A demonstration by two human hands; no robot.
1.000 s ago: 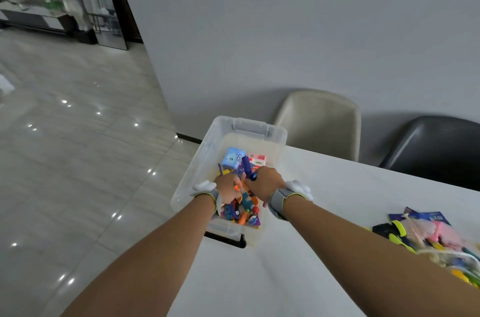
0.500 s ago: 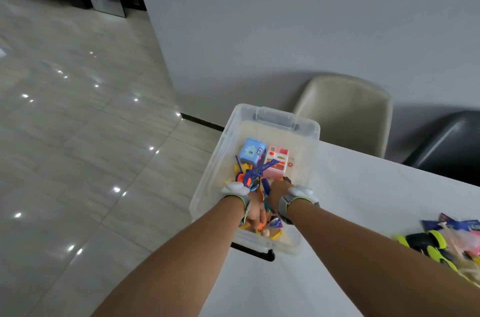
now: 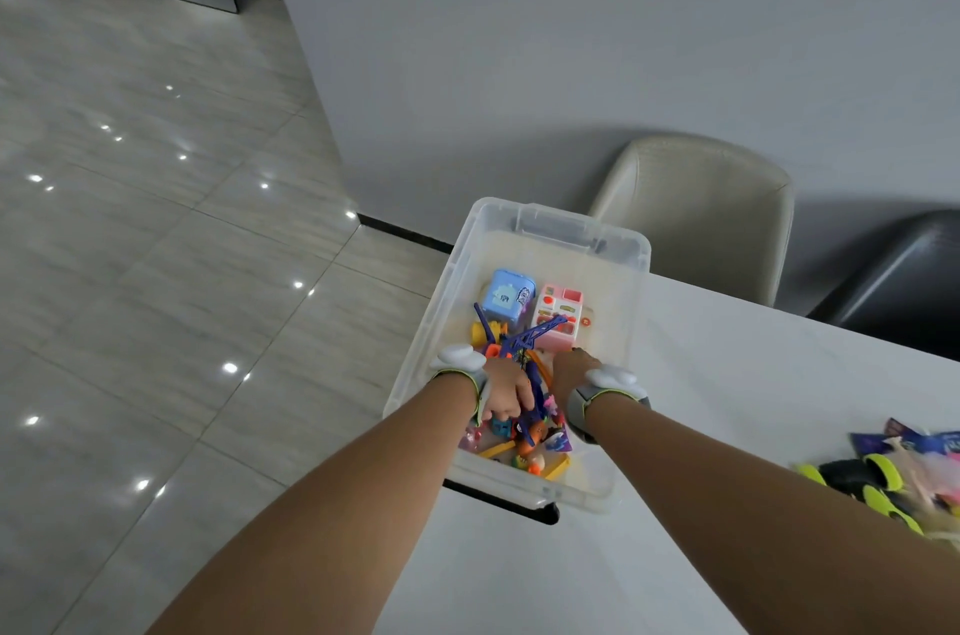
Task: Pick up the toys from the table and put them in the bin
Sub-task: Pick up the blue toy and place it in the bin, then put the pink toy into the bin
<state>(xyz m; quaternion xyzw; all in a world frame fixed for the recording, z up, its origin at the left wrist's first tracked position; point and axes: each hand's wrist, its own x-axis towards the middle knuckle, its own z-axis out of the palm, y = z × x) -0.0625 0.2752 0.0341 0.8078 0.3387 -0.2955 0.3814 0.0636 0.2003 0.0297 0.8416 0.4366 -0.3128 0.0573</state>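
Note:
A clear plastic bin (image 3: 563,220) stands on the left corner of the white table (image 3: 727,374). It holds several toys, among them a blue cube toy (image 3: 506,295), a pink toy (image 3: 560,317) and a long purple crane toy (image 3: 531,339). Both my hands are down inside the bin. My left hand (image 3: 506,392) hangs over the pile with its fingers pointing down and loosely bent, with nothing visibly in its grasp. My right hand (image 3: 570,370) is beside the purple crane, its fingers hidden behind the back of the hand. More toys (image 3: 883,478) lie on the table at the right edge.
A beige chair (image 3: 696,213) and a black chair (image 3: 904,281) stand behind the table against the grey wall. The bin overhangs the table's left end, with shiny tiled floor (image 3: 156,296) below. A black handle (image 3: 498,504) sticks out under the bin's near side.
Both hands have gone from above the bin down into it with the purple toy, which now lies on the pile between them. The view has shifted left, so the bin sits further right.

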